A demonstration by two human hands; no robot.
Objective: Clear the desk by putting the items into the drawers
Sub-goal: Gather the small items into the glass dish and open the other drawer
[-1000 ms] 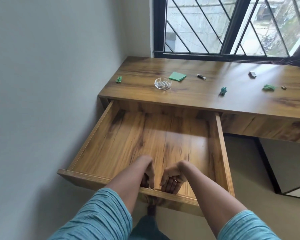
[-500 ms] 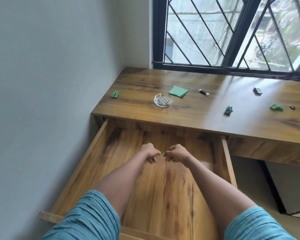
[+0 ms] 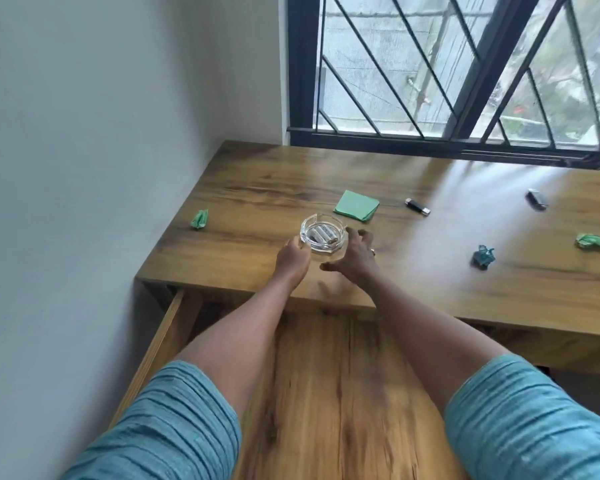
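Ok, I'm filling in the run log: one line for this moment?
drawer: open | left hand: at glass ashtray rim | right hand: open beside it | ashtray: on desk

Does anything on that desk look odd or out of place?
Yes: the glass ashtray between the two hands holds small batteries, not ash. Crumpled green paper scraps lie scattered across the desk. Nothing looks spilled or broken.

The open drawer (image 3: 329,393) lies bare under both forearms, a clear way down. On the desk (image 3: 413,271), the green paper pad (image 3: 356,211) sits just behind the glass ashtray (image 3: 323,238) (wall close at left), with bare wood to its right.
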